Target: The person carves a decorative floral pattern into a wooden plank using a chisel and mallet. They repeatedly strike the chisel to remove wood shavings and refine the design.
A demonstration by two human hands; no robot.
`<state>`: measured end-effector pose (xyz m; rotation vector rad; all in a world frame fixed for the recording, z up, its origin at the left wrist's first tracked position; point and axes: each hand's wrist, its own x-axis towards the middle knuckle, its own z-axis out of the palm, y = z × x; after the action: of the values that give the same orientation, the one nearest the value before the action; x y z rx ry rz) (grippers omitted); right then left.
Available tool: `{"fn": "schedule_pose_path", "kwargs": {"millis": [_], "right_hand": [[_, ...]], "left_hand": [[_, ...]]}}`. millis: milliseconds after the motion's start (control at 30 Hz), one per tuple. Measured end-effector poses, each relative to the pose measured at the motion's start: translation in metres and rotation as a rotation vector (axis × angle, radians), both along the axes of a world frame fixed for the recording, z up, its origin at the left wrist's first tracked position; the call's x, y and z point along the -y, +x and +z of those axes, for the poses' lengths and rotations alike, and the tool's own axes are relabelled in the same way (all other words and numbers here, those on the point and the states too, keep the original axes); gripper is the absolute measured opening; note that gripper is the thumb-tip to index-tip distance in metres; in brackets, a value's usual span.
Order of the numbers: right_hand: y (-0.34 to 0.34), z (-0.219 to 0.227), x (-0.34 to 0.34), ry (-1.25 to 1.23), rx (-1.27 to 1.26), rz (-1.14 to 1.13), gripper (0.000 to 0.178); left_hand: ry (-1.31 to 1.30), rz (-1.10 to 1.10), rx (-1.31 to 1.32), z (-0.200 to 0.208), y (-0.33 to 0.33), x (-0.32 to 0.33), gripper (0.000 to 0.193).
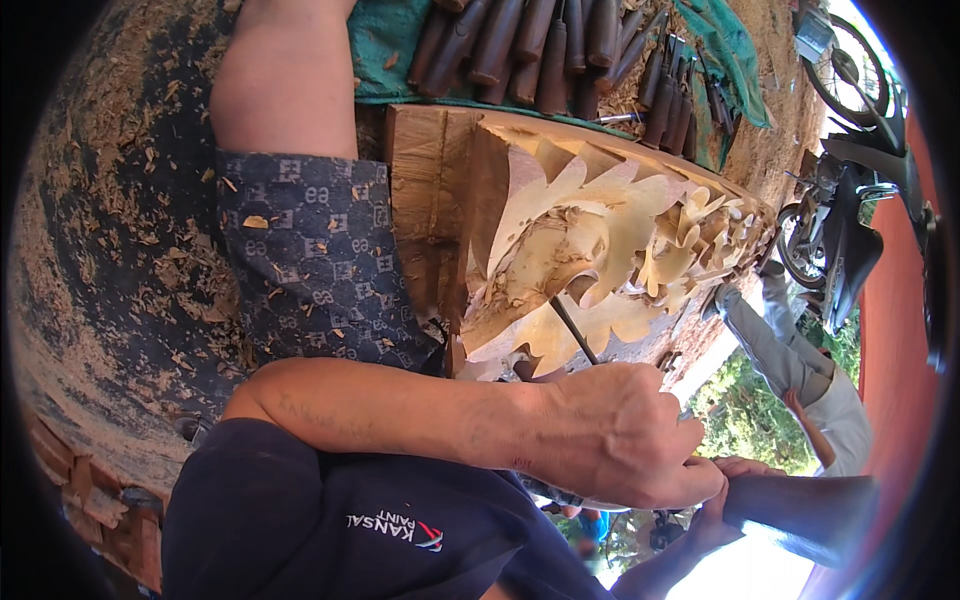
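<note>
Closed in a fist, my left hand (615, 435) grips a chisel (574, 330) whose handle is mostly hidden by the fingers. Its thin dark shaft slants to the carved wooden block (600, 215), the tip at the hollow of a curled leaf. Pale leaf scrolls with toothed edges cover that block. Just beyond the left fist, my right hand (715, 495) closes around the near end of a dark cylindrical mallet (805, 515). Part of the right hand is hidden behind the left one.
Several dark-handled carving tools (535, 45) lie on a green cloth (725, 40) beyond the block. My left leg (310, 250) in patterned shorts rests beside the wood. Shavings litter the dark ground (110, 210). A motorcycle (855, 220) and another person (800, 380) are farther right.
</note>
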<state>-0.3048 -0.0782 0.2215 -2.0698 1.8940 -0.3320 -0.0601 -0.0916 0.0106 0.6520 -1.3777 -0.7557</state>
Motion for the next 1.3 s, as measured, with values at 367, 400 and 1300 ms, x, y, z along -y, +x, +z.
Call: {"fn": "schedule_pose_path", "kwargs": {"millis": [367,400,1300], "right_hand": [[0.001,0.013,-0.007,0.02,-0.01,-0.05,0.077],[0.003,0.011,-0.006,0.021,0.037,-0.054,0.078],[0.049,-0.038,0.005,0.476,-0.745,-0.077,0.021]], "left_hand": [[0.108,-0.31,-0.035,0.009,0.006,0.019,0.02],[0.122,-0.341,-0.019,0.008,0.006,0.02,0.02],[0.043,0.251,-0.103,-0.004,0.02,0.01,0.033]]}}
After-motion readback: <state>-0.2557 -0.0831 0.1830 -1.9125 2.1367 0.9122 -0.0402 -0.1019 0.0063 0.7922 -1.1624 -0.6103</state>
